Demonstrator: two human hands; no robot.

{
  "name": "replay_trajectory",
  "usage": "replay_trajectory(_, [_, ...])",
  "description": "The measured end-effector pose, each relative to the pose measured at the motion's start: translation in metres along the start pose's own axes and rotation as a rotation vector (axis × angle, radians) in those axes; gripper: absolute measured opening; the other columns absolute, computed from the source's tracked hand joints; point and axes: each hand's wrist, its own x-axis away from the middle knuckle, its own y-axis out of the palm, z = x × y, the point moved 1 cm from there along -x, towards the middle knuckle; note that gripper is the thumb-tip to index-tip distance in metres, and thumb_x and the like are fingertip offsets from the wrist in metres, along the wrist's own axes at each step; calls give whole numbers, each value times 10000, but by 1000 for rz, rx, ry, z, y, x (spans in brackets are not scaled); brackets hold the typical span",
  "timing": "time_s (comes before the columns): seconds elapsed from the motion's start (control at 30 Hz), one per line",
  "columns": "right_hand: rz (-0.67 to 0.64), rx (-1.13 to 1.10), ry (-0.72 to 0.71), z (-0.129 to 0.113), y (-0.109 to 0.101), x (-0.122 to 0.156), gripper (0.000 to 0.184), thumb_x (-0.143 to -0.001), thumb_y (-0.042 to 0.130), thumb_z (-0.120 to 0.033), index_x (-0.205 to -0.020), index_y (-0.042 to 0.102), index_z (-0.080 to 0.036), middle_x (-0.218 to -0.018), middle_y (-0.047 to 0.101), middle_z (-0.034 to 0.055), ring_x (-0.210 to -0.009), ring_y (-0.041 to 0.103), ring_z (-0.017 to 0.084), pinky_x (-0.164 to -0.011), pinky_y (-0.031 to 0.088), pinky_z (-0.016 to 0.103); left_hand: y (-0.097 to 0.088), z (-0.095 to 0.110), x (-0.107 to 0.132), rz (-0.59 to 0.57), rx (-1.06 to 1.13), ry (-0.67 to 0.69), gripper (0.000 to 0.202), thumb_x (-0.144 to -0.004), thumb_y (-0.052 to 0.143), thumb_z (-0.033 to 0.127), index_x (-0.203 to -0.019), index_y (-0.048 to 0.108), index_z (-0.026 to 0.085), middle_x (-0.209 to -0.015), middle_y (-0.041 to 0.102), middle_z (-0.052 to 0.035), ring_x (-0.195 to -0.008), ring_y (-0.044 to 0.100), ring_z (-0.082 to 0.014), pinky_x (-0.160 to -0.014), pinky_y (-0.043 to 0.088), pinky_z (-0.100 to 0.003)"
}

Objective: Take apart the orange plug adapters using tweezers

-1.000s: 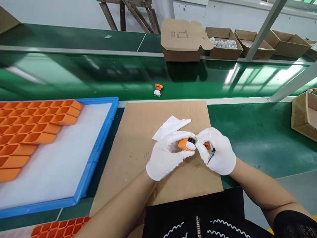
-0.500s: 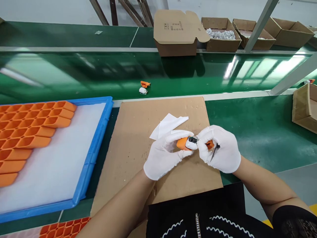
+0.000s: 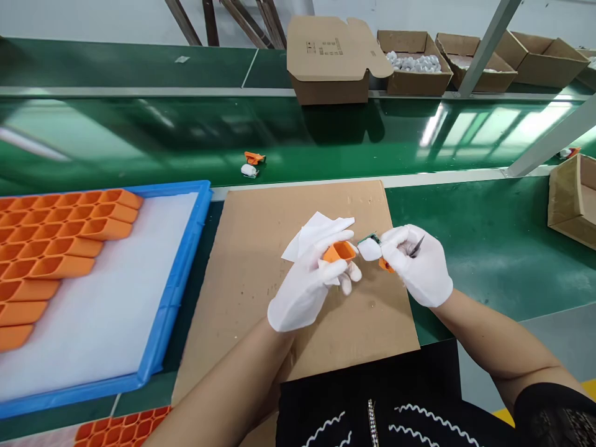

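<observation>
Gloved in white, my left hand is closed around a hollow orange plastic shell, its opening facing up. My right hand, also gloved, pinches a small white part with a green circuit board edge, held just right of the shell and apart from it. An orange piece shows under the right fingers. A dark pointed metal tool tip, perhaps tweezers, sticks out of the same hand. Behind the left hand lies folded white paper or cloth on a cardboard sheet.
At left, a blue tray holds rows of orange shells. On the green strip beyond lie an orange piece and a white piece. Cardboard boxes line the rear shelf; another box stands at right. A slanted metal post rises there.
The white part has come out of the orange shell and is now in my right hand. My left hand has turned the shell opening upward. The pieces on the far strip have shifted left.
</observation>
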Motion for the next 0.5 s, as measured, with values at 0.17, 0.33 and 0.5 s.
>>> replay_trajectory(0.17, [-2,-202,252,12,7,-4,186,-688,749,-319,-638,625,-189,-691,698,13,-584,598,125,-544,486,273,0,6,-2,4,280,-226,328,-799,667,331,-1117,682,256,-850,634,-19,-424,364,-41,-335,243,-191])
replay_trajectory(0.33, [-23,-272,303,14,16,7,221,-704,775,-348,-642,638,-185,-682,697,10,-576,590,116,-539,495,260,9,-4,4,85,147,-69,307,-774,765,254,-1061,654,250,-749,630,18,-459,495,-78,-401,409,-229])
replay_trajectory(0.5, [-101,-184,266,18,19,12,256,-782,737,-399,-692,620,-190,-706,697,17,-572,589,123,-542,513,276,9,-8,7,189,53,123,322,-710,860,241,-970,672,209,-913,707,-42,-569,623,-129,-476,542,-292])
